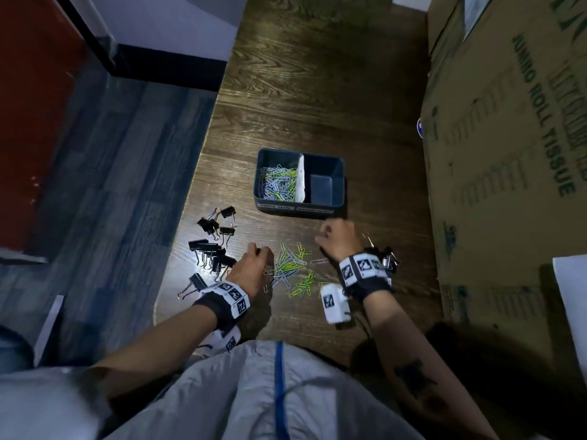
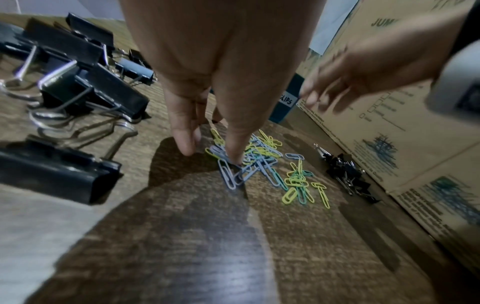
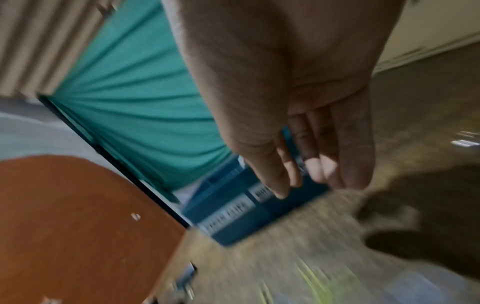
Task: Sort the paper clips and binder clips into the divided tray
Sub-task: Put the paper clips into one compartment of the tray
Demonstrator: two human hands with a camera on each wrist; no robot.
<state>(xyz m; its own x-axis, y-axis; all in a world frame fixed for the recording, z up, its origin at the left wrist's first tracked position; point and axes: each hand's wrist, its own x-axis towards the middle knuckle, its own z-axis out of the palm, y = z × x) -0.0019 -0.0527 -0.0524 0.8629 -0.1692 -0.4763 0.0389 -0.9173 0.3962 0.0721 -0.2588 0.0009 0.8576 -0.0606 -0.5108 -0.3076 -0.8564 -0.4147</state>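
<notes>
From my remote seat, the biggest thing was the brown cardboard carton (image 1: 508,154) printed with green lettering, standing along the right of the dark wood-grain table (image 1: 301,90). Near the table's middle sat the dark blue plastic divided tray (image 1: 338,185): its left compartment held a heap of pale blue and lime paper clips, its right compartment showed only bare floor. Left of my hands lay a scatter of large black binder clips (image 1: 212,249), and a cluster of small black binder clips (image 2: 348,174) lay against the carton's foot. Between the hands was the loose pile of coloured paper clips (image 1: 293,268). My left hand (image 1: 251,265) reached down with fingers extended, the fingertips (image 2: 233,156) pressing on clips at the pile's left edge. My right hand (image 1: 336,238) hovered just short of the tray's near wall, fingers loosely straight and together, holding nothing I could see.
</notes>
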